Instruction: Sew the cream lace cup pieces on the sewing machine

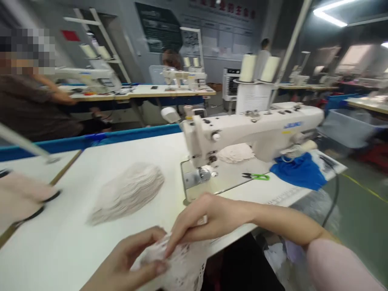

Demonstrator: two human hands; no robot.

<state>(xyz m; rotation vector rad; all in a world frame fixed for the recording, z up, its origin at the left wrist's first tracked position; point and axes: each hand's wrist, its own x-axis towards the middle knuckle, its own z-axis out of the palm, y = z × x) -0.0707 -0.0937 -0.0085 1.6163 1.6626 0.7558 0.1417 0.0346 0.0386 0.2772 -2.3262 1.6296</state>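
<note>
A piece of pale lace fabric [182, 262] lies between my two hands at the table's front edge, partly hanging over it. My left hand [133, 258] grips its left side between thumb and fingers. From the right, my right hand [206, 222] reaches over with its fingers closed on the upper part of the lace. Just beyond my right hand stands a white sewing machine [242, 131], its needle area above a metal plate [194, 178]. To the left rests a stack of cut pale fabric pieces [130, 190].
Green thread snips [256, 176] lie beside the machine, near a blue cloth [298, 171]. More pale pieces [236, 153] sit behind the needle area. Thread cones [247, 68] stand at the back. A co-worker [30, 93] sits at the left, beyond the blue-edged table.
</note>
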